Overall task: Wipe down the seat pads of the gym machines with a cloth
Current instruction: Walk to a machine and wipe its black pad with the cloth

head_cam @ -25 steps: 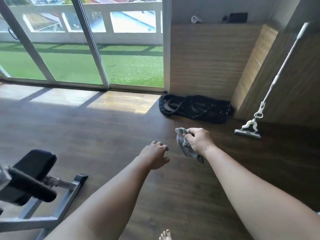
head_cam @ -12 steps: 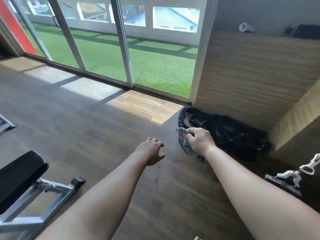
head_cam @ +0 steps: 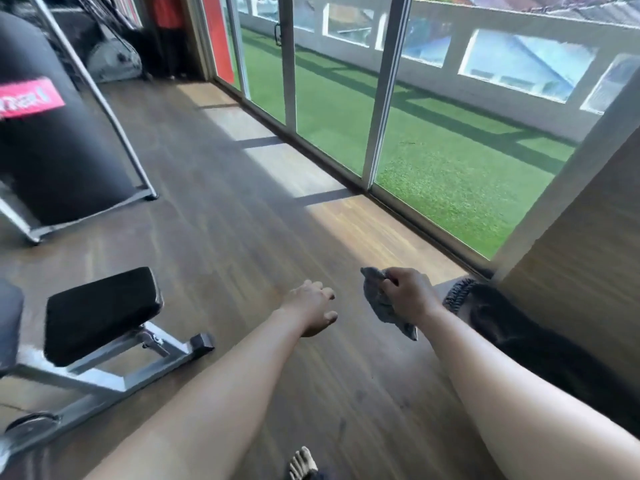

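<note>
My right hand [head_cam: 408,294] grips a crumpled grey cloth [head_cam: 381,303] that hangs below the fist, held in the air over the wooden floor. To its left my left hand [head_cam: 313,308] hangs with loosely curled fingers and holds nothing. A black seat pad [head_cam: 100,311] of a bench on a grey metal frame [head_cam: 104,372] stands at the lower left, well apart from both hands. A second dark pad [head_cam: 8,323] shows at the left edge.
A black punching bag [head_cam: 52,143] with a red label sits in a metal stand at the upper left. Glass sliding doors [head_cam: 381,98] run along the right, with green turf outside. A coiled black rope [head_cam: 519,337] lies by the wooden wall at the right. My bare foot [head_cam: 303,464] shows at the bottom.
The view has swung left: the mop has gone out of sight, the rope has slid to the right edge, and the punching bag and more of the bench have come in. Both hands keep their pose.
</note>
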A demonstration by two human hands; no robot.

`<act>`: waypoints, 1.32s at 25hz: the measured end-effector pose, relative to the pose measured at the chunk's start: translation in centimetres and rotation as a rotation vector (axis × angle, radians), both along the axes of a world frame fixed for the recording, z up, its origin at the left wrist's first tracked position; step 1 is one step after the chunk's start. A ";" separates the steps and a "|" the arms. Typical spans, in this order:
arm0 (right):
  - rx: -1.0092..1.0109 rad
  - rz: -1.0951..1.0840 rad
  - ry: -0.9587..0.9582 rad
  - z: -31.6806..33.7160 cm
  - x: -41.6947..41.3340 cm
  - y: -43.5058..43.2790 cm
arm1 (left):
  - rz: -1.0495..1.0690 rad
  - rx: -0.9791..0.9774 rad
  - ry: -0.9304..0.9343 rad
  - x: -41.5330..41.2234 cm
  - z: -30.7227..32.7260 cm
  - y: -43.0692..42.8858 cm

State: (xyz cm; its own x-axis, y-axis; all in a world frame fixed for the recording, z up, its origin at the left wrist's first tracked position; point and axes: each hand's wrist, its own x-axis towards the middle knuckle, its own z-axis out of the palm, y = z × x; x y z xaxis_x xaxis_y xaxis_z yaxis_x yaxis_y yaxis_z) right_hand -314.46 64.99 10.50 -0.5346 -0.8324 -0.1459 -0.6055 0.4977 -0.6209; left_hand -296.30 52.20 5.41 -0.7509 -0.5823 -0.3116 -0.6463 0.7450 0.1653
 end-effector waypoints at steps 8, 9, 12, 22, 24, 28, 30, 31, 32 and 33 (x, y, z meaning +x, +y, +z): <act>-0.023 0.235 -0.015 0.9 0.0 -22.9 | 0.270 0.033 0.033 2.6 0.2 -18.9; -0.027 0.277 -0.012 0.8 0.3 -25.8 | 0.323 0.044 0.042 3.3 0.0 -20.8; 0.002 0.396 -0.031 0.0 1.5 -34.5 | 0.485 0.062 0.056 5.7 -0.8 -26.1; 0.109 0.993 -0.118 -0.6 11.1 -58.3 | 1.110 0.091 0.166 13.4 -2.8 -35.5; 0.140 1.094 -0.146 -1.3 14.8 -61.0 | 1.228 0.080 0.181 15.9 -3.6 -35.7; 0.133 1.332 0.001 -4.2 23.0 -65.3 | 1.428 0.074 0.194 21.8 -6.2 -36.4; 0.155 1.390 0.020 -6.0 27.1 -67.1 | 1.504 0.092 0.193 24.7 -7.8 -36.8; 0.167 1.418 0.035 -6.9 29.0 -68.0 | 1.541 0.105 0.191 26.0 -8.7 -36.9; 0.180 1.446 0.048 -7.7 30.4 -68.5 | 1.577 0.122 0.187 26.8 -9.5 -36.7; 0.201 1.474 0.054 -8.6 31.8 -69.2 | 1.616 0.132 0.182 27.5 -10.2 -36.4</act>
State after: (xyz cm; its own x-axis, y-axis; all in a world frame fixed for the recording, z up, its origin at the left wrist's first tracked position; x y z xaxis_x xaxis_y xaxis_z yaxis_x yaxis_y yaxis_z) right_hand -282.70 -4.18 1.85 0.7419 -0.5841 -0.3294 -0.6474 -0.4959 -0.5788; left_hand -268.77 15.78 -4.82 0.5491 -0.7336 -0.4005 -0.6624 -0.6742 0.3267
